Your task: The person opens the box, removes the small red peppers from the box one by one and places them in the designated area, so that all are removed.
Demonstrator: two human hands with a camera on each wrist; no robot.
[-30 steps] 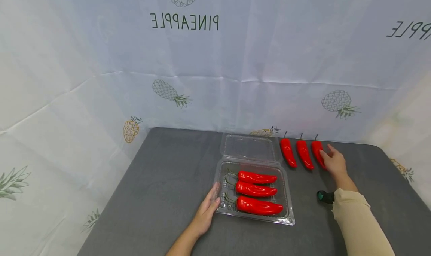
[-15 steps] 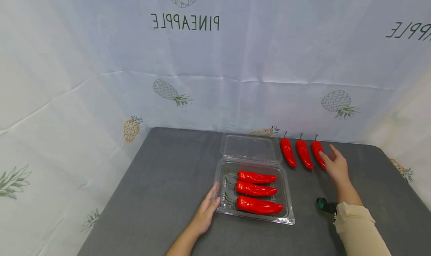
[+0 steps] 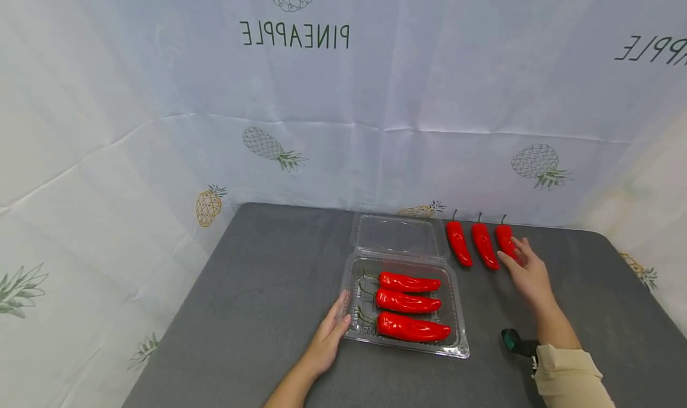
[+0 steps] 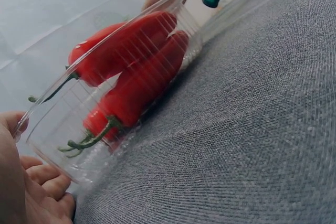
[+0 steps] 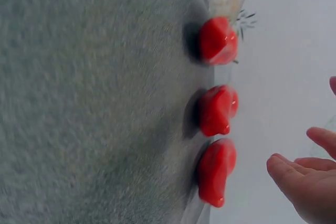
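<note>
An open clear plastic container (image 3: 460, 321) holds three red peppers (image 3: 413, 327), which lie side by side with green stems toward the left. My left hand (image 3: 324, 339) grips its left rim, thumb at the edge and fingers below it in the left wrist view. Beyond the container's right side lie three more peppers in a row: a left one (image 3: 458, 244), a middle one (image 3: 485, 247) and a right one (image 3: 504, 235). Over the right pepper's lower end hovers my right hand (image 3: 533, 280), thumb and fingers spread, holding nothing. It hides that pepper's tip.
The container's hinged lid (image 3: 399, 236) lies folded back toward the curtain (image 3: 333, 169) behind the grey table (image 3: 257, 289). A small black and green device (image 3: 514, 341) sticks out from my right wrist beside the sleeve (image 3: 571, 372).
My right hand has shifted a little left and toward me, its thumb now by the right pepper's tip. The left hand, container and peppers stay put.
</note>
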